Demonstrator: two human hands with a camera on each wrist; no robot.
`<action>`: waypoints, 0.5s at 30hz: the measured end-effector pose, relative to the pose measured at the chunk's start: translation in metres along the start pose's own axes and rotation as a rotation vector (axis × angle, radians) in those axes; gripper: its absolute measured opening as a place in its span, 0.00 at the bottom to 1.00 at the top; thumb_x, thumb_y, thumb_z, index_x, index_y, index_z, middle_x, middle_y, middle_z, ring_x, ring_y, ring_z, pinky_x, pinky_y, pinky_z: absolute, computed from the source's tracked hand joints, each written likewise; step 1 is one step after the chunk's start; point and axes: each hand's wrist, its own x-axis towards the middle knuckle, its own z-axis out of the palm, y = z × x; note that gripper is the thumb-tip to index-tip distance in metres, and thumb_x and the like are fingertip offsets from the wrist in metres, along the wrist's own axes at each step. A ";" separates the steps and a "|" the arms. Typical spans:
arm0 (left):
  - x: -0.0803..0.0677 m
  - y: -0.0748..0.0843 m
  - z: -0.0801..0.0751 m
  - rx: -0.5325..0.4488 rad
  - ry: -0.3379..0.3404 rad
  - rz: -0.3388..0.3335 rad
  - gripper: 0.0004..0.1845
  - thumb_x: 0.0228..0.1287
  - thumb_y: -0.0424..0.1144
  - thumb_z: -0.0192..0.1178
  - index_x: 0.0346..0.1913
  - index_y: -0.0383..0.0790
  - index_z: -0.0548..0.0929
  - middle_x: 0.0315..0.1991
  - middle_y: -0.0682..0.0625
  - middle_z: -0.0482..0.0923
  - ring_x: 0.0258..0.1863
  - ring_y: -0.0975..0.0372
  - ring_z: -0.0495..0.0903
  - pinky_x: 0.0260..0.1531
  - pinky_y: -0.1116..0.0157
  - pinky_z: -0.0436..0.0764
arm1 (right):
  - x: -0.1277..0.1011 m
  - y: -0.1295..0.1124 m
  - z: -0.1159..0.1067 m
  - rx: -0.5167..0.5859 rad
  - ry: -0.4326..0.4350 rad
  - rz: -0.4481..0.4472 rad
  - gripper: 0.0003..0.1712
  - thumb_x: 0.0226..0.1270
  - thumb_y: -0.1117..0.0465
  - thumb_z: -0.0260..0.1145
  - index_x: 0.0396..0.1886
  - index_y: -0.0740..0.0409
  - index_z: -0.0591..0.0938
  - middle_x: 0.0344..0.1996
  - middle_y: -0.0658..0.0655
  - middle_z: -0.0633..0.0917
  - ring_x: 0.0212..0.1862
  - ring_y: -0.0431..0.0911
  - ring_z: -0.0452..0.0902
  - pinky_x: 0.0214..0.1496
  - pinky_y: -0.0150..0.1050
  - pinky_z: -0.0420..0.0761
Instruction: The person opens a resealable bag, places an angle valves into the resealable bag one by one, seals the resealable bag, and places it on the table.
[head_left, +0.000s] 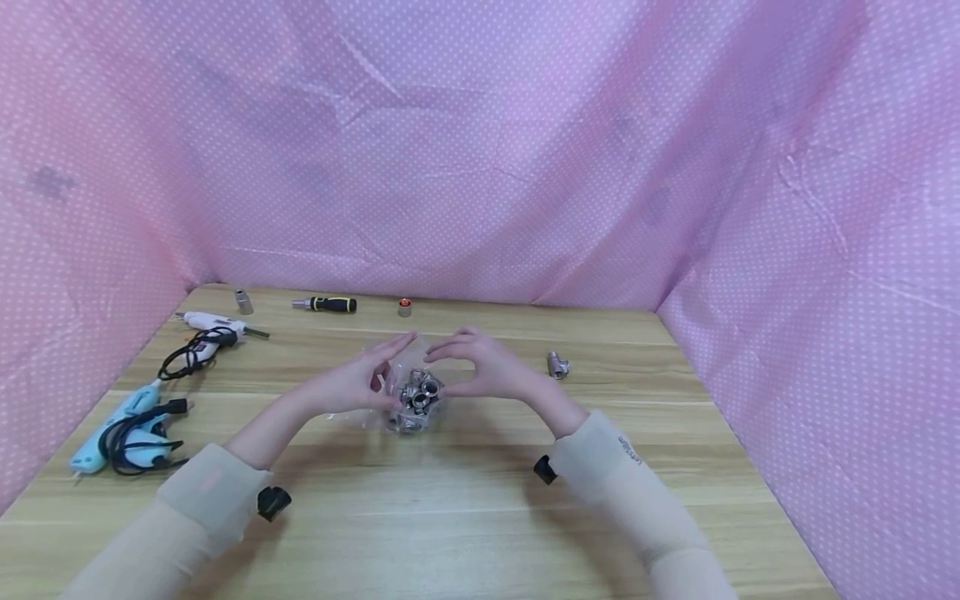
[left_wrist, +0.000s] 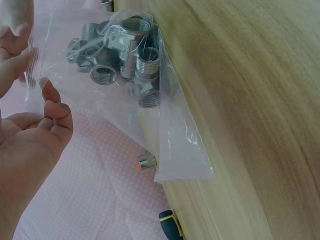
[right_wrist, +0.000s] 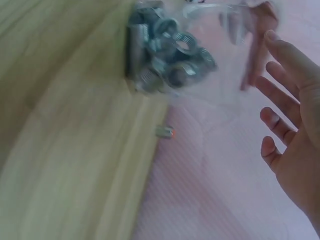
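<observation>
A pink cloth with white dots (head_left: 465, 150) forms the backdrop across the top and both sides of the head view, behind a light wood-grain table (head_left: 405, 517). Pale sleeves (head_left: 637, 483) enter from the lower corners. At the left edge lie a light-blue glue gun (head_left: 112, 425) and, above it, a white glue gun (head_left: 213, 322), each with black cord. Near the centre, the left hand (head_left: 363, 383) pinches the edge of a clear plastic bag (left_wrist: 182, 147); the right hand (head_left: 487, 367) is beside it, fingers apart and loosely bent, whether touching I cannot tell. Inside the bag cluster silvery threaded metal fittings (left_wrist: 132, 47). Upper left of centre lies a black-and-yellow screwdriver (head_left: 330, 305); right of centre, a silvery metal tee (head_left: 557, 367); upper left, a grey metal cylinder (head_left: 243, 302); upper centre, a small orange-topped metal piece (head_left: 405, 308).
</observation>
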 end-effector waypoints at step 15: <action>0.000 0.001 0.002 0.040 0.025 0.016 0.57 0.48 0.41 0.71 0.76 0.48 0.43 0.70 0.42 0.54 0.34 0.60 0.73 0.35 0.66 0.78 | -0.067 0.031 -0.048 0.034 0.109 0.157 0.33 0.48 0.55 0.76 0.57 0.52 0.79 0.57 0.53 0.79 0.60 0.47 0.68 0.64 0.49 0.64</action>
